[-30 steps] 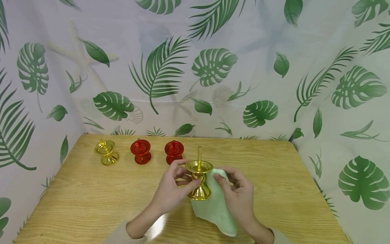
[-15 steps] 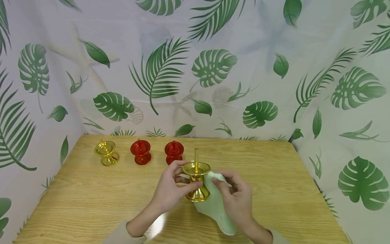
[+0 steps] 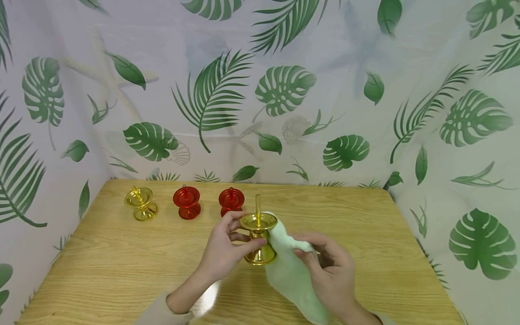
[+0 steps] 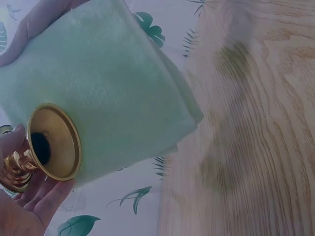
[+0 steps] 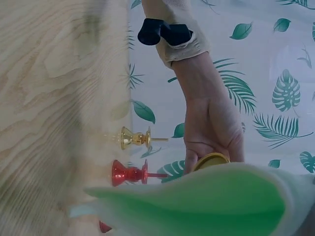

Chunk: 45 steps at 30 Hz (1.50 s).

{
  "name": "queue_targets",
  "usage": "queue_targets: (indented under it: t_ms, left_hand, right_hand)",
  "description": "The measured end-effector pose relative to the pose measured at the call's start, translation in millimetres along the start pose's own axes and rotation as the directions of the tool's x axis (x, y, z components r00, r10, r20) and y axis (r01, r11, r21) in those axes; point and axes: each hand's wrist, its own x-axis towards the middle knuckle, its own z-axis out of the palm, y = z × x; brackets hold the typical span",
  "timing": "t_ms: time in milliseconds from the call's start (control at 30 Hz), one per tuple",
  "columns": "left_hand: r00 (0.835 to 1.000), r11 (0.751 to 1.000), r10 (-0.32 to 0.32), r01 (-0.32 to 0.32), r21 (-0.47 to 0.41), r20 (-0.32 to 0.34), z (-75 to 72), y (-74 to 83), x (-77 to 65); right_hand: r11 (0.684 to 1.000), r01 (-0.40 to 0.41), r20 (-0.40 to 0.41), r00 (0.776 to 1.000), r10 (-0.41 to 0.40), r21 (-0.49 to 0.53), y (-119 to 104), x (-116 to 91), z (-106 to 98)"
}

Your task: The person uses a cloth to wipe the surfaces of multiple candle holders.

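My left hand (image 3: 228, 247) grips a shiny gold candle holder (image 3: 260, 253) by its waist, thumb in front and fingers behind. The holder is upright above the table, its thin spike rising from the dish. In the left wrist view its hollow base (image 4: 58, 142) faces the camera, with a dark spot inside. My right hand (image 3: 331, 271) pinches a pale green cloth (image 3: 290, 271) between thumb and fingers. The cloth hangs down behind and to the right of the holder, its upper end right at the dish. In the right wrist view the cloth (image 5: 206, 206) hides most of the holder.
Along the back of the wooden table (image 3: 122, 266) stand another gold candle holder (image 3: 145, 211) and two red ones, one at the left (image 3: 189, 210) and one at the right (image 3: 231, 198), close behind my left hand. A leaf-printed curtain (image 3: 284, 149) encloses the table's back and sides.
My right hand has moved right and slightly down, drawing the cloth out longer beside the holder. The candle holder in my left hand has shifted slightly left.
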Motion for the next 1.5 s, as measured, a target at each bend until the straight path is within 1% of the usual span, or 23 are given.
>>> queue_targets:
  t_ms: [100,333,400,467,533,633,700,800,867,933,1067,1167,1267,1367,1500]
  left_hand:
    - [1.0,1.0,0.0,0.0,-0.007,-0.003,1.8,0.3,0.3]
    - [1.0,1.0,0.014,-0.014,-0.025,0.0,6.6,0.6,-0.8]
    - [1.0,0.999,0.024,-0.024,-0.022,-0.005,7.5,0.1,-1.1]
    - [1.0,1.0,0.029,-0.029,-0.01,-0.01,8.2,-0.8,-1.2]
    - [0.999,0.999,0.03,-0.03,0.022,-0.012,8.6,-1.3,-1.9]
    - [1.0,0.997,0.02,-0.02,0.069,0.003,8.8,-2.1,-3.2]
    - [1.0,0.997,0.011,-0.012,0.079,0.017,8.4,-1.4,-4.5]
    - [1.0,0.998,-0.007,0.006,0.056,0.025,7.3,-0.6,-4.6]
    - [1.0,0.999,-0.013,0.012,0.031,0.021,6.1,0.4,-4.5]
    - [1.0,1.0,-0.012,0.011,0.024,0.02,5.1,1.0,-3.8]
    - [0.999,1.0,-0.012,0.012,0.01,0.041,4.5,2.1,-2.6]
    - [0.998,1.0,-0.025,0.025,0.0,0.052,4.9,1.3,-1.9]
    - [0.999,1.0,-0.03,0.03,-0.002,0.046,4.4,-0.1,-1.9]
    - [0.999,1.0,-0.022,0.022,-0.001,0.037,4.2,-2.0,-1.2]
    - [1.0,1.0,-0.008,0.008,-0.006,0.03,3.9,-3.7,0.1]
  right_hand:
    - [1.0,0.005,0.001,1.0,-0.005,-0.001,0,0,1]
    - [0.991,-0.072,-0.034,0.997,0.069,-0.11,13,-3,8]
    - [0.988,-0.082,-0.04,0.996,0.078,-0.128,17,-5,11]
    - [0.983,-0.107,-0.054,0.993,0.1,-0.146,20,-6,15]
    - [0.977,-0.136,-0.073,0.989,0.126,-0.164,23,-8,18]
    - [0.966,-0.185,-0.114,0.979,0.166,-0.179,26,-9,21]
    - [0.961,-0.206,-0.139,0.973,0.182,-0.183,28,-9,21]
    - [0.953,-0.23,-0.169,0.966,0.198,-0.195,31,-9,19]
    - [0.951,-0.234,-0.171,0.965,0.201,-0.203,32,-8,18]
    - [0.953,-0.227,-0.164,0.967,0.196,-0.198,34,-7,17]
    - [0.962,-0.209,-0.159,0.971,0.181,-0.178,37,-7,17]
    - [0.969,-0.188,-0.149,0.975,0.164,-0.16,39,-10,17]
    - [0.982,-0.142,-0.123,0.984,0.126,-0.126,41,-12,17]
    - [0.99,-0.086,-0.088,0.993,0.077,-0.107,41,-13,16]
    - [0.995,-0.026,-0.043,0.999,0.022,-0.097,39,-12,13]
